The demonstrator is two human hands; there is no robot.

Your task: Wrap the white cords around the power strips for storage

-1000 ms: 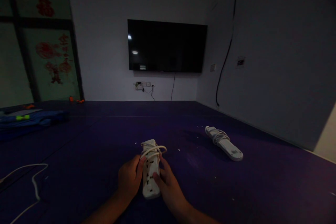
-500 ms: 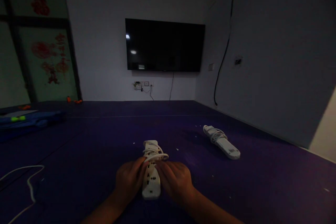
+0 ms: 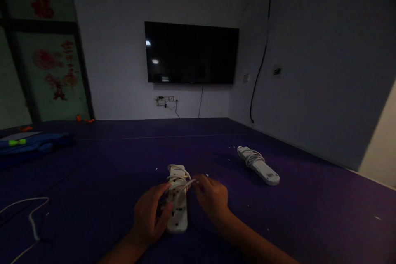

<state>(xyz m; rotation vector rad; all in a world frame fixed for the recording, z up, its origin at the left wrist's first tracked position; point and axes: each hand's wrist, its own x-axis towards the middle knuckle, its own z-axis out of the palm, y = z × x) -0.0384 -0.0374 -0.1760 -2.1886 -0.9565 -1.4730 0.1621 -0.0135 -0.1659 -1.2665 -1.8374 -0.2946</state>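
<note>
A white power strip [image 3: 177, 204] lies on the dark purple floor mat [image 3: 93, 181] in front of me, its cord wound around the far end. My left hand [image 3: 150, 216] grips the strip's left side, fingers curled around it. My right hand [image 3: 212, 198] pinches a loop of the white cord [image 3: 182, 183] at the strip's right side. A second white power strip [image 3: 258, 165], also wrapped in its cord, lies farther off to the right, apart from both hands.
A loose white cable [image 3: 27, 214] trails at the left edge. A blue object [image 3: 34, 144] lies at the far left. A black TV [image 3: 191, 53] hangs on the far wall above wall sockets [image 3: 167, 100]. The right wall runs close by.
My left hand slid nearer along the strip's side. My right hand lifted off the strip's body and now pinches the cord. The view shifted slightly right.
</note>
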